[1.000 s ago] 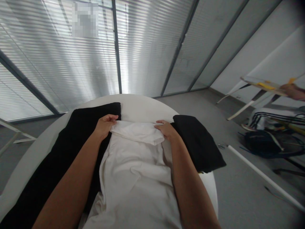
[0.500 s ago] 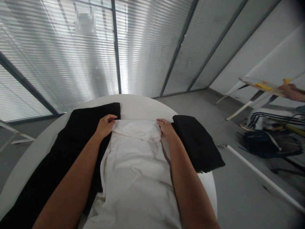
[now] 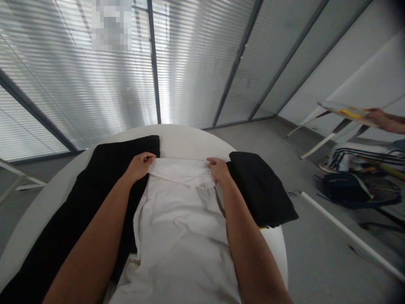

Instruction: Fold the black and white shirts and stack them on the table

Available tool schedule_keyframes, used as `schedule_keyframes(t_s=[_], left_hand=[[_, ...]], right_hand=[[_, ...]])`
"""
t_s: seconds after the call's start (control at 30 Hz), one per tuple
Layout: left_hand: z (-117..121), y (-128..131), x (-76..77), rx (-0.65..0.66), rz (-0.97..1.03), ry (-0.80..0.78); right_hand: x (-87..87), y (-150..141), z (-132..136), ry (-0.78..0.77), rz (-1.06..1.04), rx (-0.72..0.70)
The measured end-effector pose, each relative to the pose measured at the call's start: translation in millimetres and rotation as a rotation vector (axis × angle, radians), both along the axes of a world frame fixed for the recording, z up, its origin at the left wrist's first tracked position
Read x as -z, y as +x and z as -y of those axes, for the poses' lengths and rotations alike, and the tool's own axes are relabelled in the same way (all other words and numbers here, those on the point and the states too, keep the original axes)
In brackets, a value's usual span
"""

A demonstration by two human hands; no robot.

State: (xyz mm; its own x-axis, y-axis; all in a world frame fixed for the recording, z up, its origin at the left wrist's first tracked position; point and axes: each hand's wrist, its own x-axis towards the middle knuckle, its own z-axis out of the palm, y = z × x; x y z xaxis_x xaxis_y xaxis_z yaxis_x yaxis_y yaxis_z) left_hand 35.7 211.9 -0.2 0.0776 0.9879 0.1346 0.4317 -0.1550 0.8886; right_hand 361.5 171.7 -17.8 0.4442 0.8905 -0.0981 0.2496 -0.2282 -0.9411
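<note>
A white cloth garment (image 3: 183, 228) lies lengthwise in front of me, its far end turned back into a short flap. My left hand (image 3: 141, 165) pinches the left corner of that folded edge. At the right corner, my right hand (image 3: 218, 169) grips the same edge between thumb and fingers. The garment's near end runs out of the bottom of the view, so its full shape is hidden. Black cloth (image 3: 79, 198) lies under and beside my left forearm. Right of my right forearm rests a folded black cloth bundle (image 3: 261, 188).
A round white table (image 3: 186, 139) bears the cloths. Glass panels with blinds stand behind it. At the right, another person's hand (image 3: 384, 120) is over a second table (image 3: 335, 106). A dark bag (image 3: 344, 190) and a white pole (image 3: 341, 228) are over on that side.
The folded flap at the garment's far end looks smoother and straighter. Both my hands stay at its corners, with slight shifts. The other person's hand at the right has moved a little.
</note>
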Motion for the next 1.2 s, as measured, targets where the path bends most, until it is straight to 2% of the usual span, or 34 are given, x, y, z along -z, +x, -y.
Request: schedule_keyframes(t_s=[0.07, 0.13, 0.23, 0.3, 0.37, 0.43, 0.5, 0.67, 0.83, 0.93, 1.07, 1.2], left_hand=[[-1, -1, 0.0, 0.038, 0.056, -0.057], [-1, -2, 0.3, 0.060, -0.003, -0.070], [1, 1, -3.3, -0.015, -0.243, 0.079], [4, 8, -8.9, -0.055, -0.360, 0.201], [9, 18, -13.8, 0.007, -0.387, 0.277], [15, 30, -14.0, 0.136, -0.375, 0.319], [21, 40, -8.0, 0.226, -0.402, 0.327], [25, 44, 14.0, 0.268, -0.624, 0.222], [17, 31, 17.7, 0.266, -0.629, 0.099], [15, 28, 15.5, 0.239, -0.625, 0.107], [12, 25, 6.6, 0.183, -0.551, 0.133], [9, 18, -4.0, 0.060, -0.518, 0.139]], right_hand=[[-2.1, -1, 2, 0.014, 0.110, -0.038], [-5.2, -1, 4, 0.040, 0.282, -0.066], [-13.6, 0, 7, 0.095, 0.471, -0.040], [-21.7, 0, 7, 0.126, 0.511, -0.049], [-29.4, -4, 6, 0.164, 0.550, -0.110], [-33.0, -12, 6, 0.205, 0.616, -0.189], [-29.8, -23, 9, 0.194, 0.676, -0.270], [-4.9, -40, 18, -0.016, 0.828, -0.456], [2.0, -32, 18, -0.167, 0.861, -0.441], [-1.3, -31, 18, -0.201, 0.887, -0.408], [-5.9, -32, 17, -0.266, 0.980, -0.292], [-13.0, -25, 13, -0.203, 1.044, -0.251]])
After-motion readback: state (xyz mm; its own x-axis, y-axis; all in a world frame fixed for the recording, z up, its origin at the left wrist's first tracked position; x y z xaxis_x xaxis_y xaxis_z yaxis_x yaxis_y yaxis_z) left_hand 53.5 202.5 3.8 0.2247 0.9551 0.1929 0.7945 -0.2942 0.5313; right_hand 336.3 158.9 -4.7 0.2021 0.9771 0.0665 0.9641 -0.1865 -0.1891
